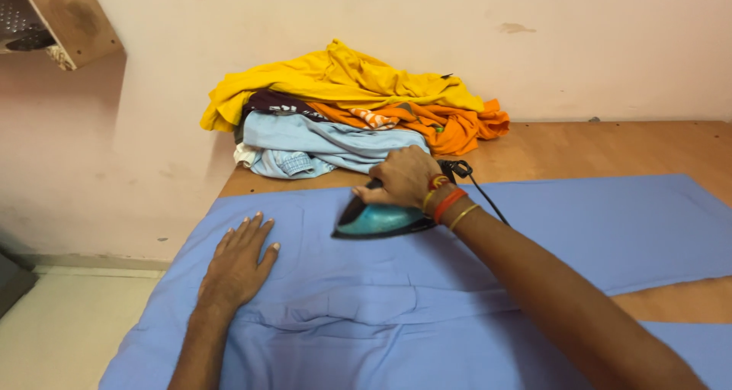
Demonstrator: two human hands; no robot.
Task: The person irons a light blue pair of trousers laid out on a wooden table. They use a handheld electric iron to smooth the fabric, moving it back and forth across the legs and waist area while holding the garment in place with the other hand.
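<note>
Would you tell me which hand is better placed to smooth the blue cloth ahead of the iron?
Left hand: it lies flat and free on the blue cloth, while the right hand grips the iron.

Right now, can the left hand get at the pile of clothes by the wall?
Probably yes. The left hand lies flat on the blue cloth, holding nothing, and no thing stands between it and the pile. The iron is off to the side.
</note>
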